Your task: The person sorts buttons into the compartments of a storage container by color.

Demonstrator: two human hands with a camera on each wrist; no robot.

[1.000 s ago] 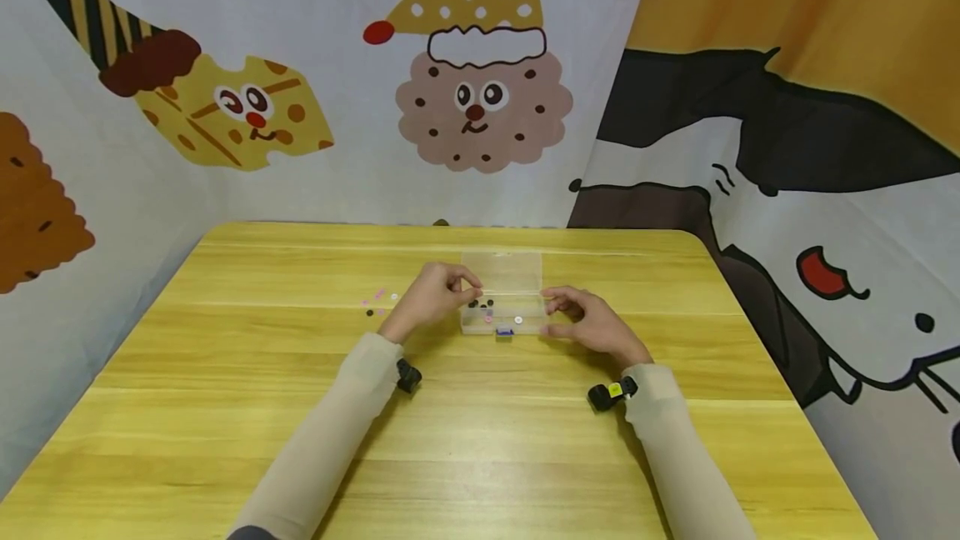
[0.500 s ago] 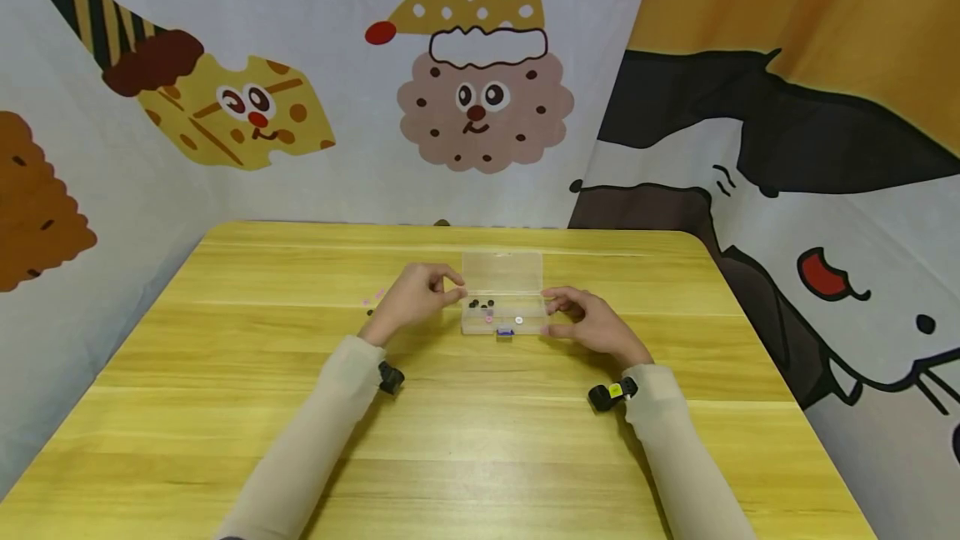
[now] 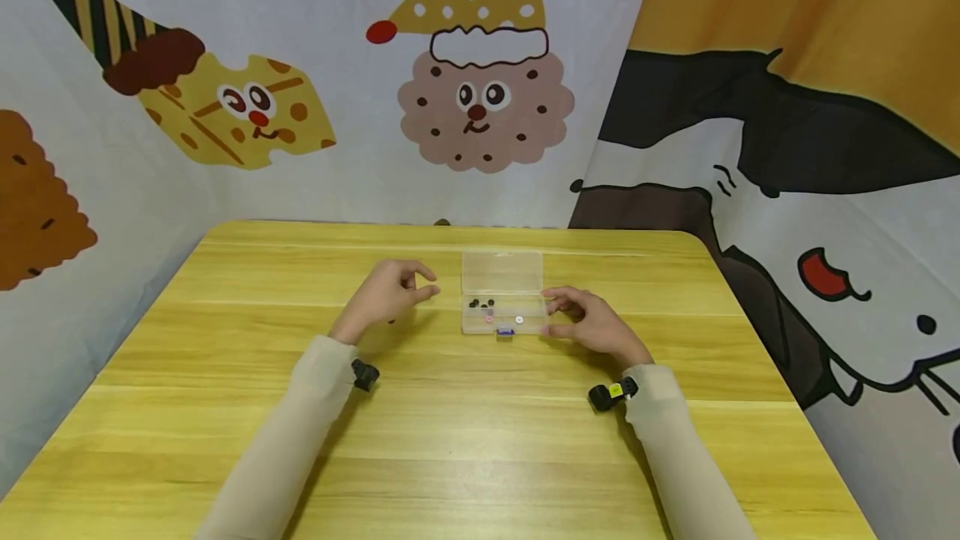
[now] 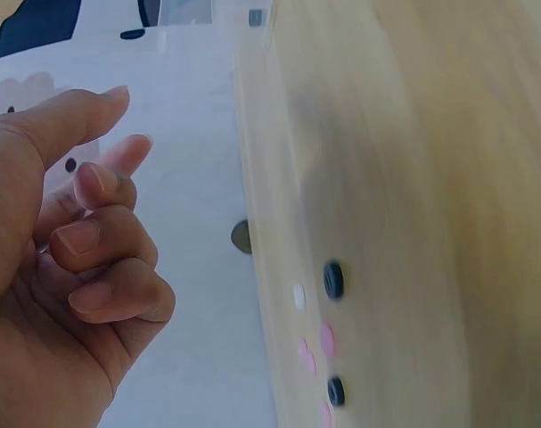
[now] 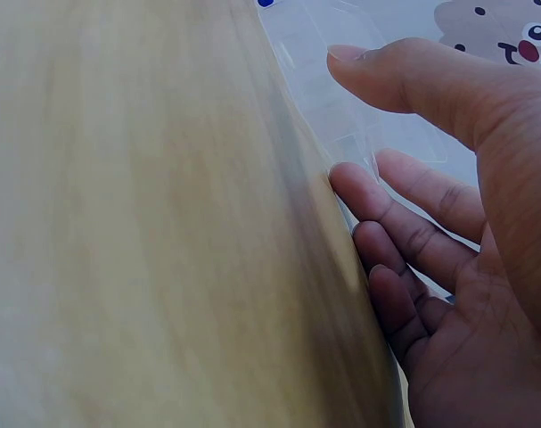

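My left hand (image 3: 382, 294) hovers above the table to the left of the clear plastic box. Its thumb and index finger are apart, the other fingers loosely curled, with nothing between them. Beneath it, in the left wrist view, lie several small buttons: black (image 4: 333, 280), pink (image 4: 328, 341) and white (image 4: 299, 297). The box stands with its lid (image 3: 502, 273) folded back. Black buttons (image 3: 474, 303), a pink button (image 3: 490, 319) and a white button (image 3: 519, 320) sit in it. At its right end rests my right hand (image 3: 592, 325), thumb and fingers spread along that side.
A blue latch (image 3: 505, 332) marks the front of the box. The wooden table (image 3: 480, 440) ends at a hanging cloth (image 3: 300, 190) with cartoon prints. Each wrist carries a small black camera, such as the left one (image 3: 365, 375).
My left hand has drawn away from the box to the left, over the loose buttons. My right hand has stayed at the box's right end.
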